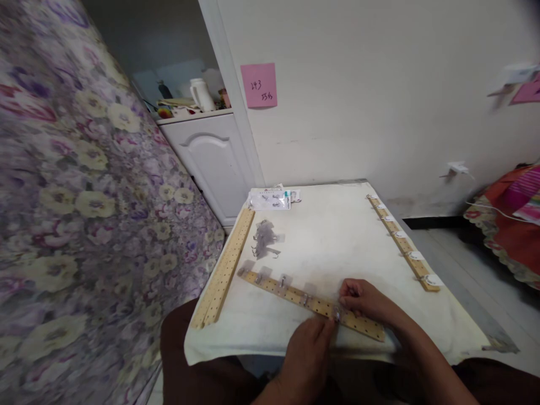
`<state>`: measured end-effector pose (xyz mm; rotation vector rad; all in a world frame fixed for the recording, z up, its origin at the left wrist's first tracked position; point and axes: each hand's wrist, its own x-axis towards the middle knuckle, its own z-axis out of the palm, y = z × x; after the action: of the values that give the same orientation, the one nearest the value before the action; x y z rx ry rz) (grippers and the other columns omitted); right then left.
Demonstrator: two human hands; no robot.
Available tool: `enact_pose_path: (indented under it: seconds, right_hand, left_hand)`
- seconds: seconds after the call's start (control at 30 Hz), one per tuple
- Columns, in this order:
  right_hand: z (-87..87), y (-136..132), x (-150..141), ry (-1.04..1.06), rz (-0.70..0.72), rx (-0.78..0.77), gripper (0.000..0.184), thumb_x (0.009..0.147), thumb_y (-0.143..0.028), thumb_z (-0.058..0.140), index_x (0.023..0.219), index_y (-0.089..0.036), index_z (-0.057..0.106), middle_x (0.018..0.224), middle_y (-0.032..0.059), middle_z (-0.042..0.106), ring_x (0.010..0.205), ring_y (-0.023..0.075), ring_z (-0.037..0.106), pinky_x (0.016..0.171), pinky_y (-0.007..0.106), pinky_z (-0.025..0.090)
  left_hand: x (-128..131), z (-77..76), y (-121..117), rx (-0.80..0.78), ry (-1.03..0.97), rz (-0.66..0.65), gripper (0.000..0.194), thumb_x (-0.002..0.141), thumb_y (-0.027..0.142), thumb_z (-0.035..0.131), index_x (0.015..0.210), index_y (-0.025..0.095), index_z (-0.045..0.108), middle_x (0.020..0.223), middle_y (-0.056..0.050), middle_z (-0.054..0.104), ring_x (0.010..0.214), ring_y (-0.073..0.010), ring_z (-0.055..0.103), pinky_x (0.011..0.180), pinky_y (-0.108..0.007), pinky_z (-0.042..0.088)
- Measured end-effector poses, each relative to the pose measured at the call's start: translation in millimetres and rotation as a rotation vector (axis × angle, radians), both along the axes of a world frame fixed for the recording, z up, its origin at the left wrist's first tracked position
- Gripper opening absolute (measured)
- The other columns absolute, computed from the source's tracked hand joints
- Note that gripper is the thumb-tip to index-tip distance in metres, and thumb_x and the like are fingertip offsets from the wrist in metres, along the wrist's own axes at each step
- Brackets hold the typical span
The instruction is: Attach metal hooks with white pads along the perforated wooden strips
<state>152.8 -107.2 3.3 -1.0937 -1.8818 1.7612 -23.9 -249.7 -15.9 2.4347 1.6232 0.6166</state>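
Note:
A perforated wooden strip [291,293] lies slanted across the near part of the table, with several clear-backed hooks [282,281] spaced along it. My left hand [307,346] is closed at the strip's near edge, its fingertips beside the hook [336,314] farthest right. Just above that hook my right hand [363,301] has its fingers curled into a pinch; what lies between them is hidden. A small pile of clear hooks [264,239] rests on the cloth, left of centre.
More perforated strips [225,273] lie along the table's left edge. On the right edge is a strip with white round-backed hooks [407,250]. Hook packets [270,200] lie at the back left on the white cloth [324,230]. A flowered curtain [97,214] hangs at left.

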Motion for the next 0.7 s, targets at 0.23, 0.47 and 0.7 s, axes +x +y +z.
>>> enact_pose_path:
  seconds: [0.23, 0.47, 0.7]
  right_hand:
    - [-4.2, 0.4, 0.1, 0.018, -0.004, 0.004, 0.007, 0.07, -0.021, 0.057, 0.069, -0.018, 0.051, 0.054, -0.0077, 0.049, 0.043, 0.0057, 0.042, 0.044, 0.02, 0.03]
    - [-6.2, 1.3, -0.3, 0.009, -0.01, 0.002, 0.007, 0.069, -0.02, 0.057, 0.069, -0.018, 0.051, 0.055, -0.0077, 0.049, 0.042, 0.0054, 0.042, 0.043, 0.02, 0.03]
    - [-5.3, -0.2, -0.1, 0.004, -0.011, 0.013, 0.004, 0.069, -0.018, 0.055, 0.07, -0.018, 0.051, 0.055, -0.008, 0.049, 0.041, 0.0053, 0.042, 0.043, 0.019, 0.03]
  left_hand:
    - [1.9, -4.2, 1.6, 0.006, 0.072, 0.012, 0.048, 0.087, 0.013, 0.044, 0.134, 0.02, 0.037, 0.095, -0.008, 0.06, 0.081, -0.0198, 0.054, 0.069, -0.033, 0.049]
    - [2.0, -1.3, 0.1, 0.002, 0.063, -0.003, 0.052, 0.084, 0.01, 0.043, 0.135, 0.02, 0.035, 0.101, -0.009, 0.06, 0.085, -0.0205, 0.055, 0.072, -0.033, 0.049]
    - [1.5, -1.5, -0.3, -0.037, 0.083, -0.012, 0.057, 0.082, 0.01, 0.046, 0.137, 0.018, 0.033, 0.104, -0.011, 0.06, 0.087, -0.0223, 0.055, 0.074, -0.036, 0.049]
